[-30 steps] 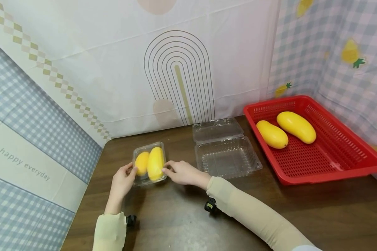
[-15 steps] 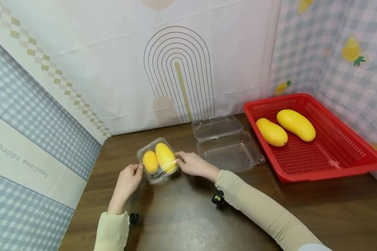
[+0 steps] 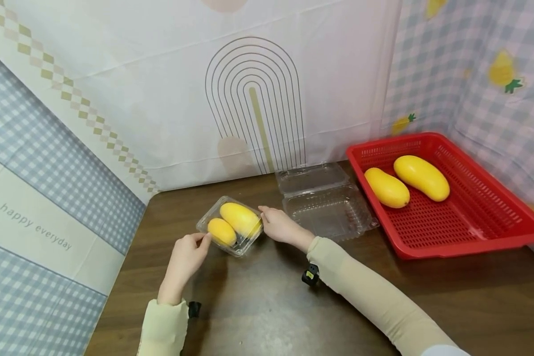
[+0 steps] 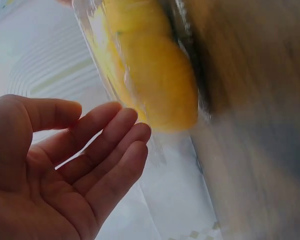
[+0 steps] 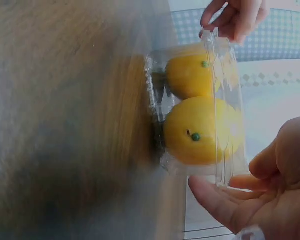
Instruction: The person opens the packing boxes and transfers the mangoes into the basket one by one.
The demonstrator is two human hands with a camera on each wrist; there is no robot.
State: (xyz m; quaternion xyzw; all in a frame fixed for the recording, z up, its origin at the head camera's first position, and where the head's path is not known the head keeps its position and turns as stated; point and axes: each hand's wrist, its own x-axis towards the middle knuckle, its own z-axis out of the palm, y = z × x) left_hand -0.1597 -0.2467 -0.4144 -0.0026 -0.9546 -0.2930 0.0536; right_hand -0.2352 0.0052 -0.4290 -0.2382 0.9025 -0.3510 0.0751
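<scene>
The left hand and right hand touch opposite ends of a closed clear clamshell with relaxed, uncurled fingers; it sits on the table holding two mangoes. Beside it is an open clamshell — then a red basket with two more mangoes.

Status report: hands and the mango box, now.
Left hand and right hand touch opposite edges of the closed clamshell box. Two mangoes inside. Nothing in the way.

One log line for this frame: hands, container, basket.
left hand: fingertips at closed clamshell near corner | right hand: fingers on its right end | contents: two mangoes | empty clamshell: open | red basket: two mangoes
</scene>
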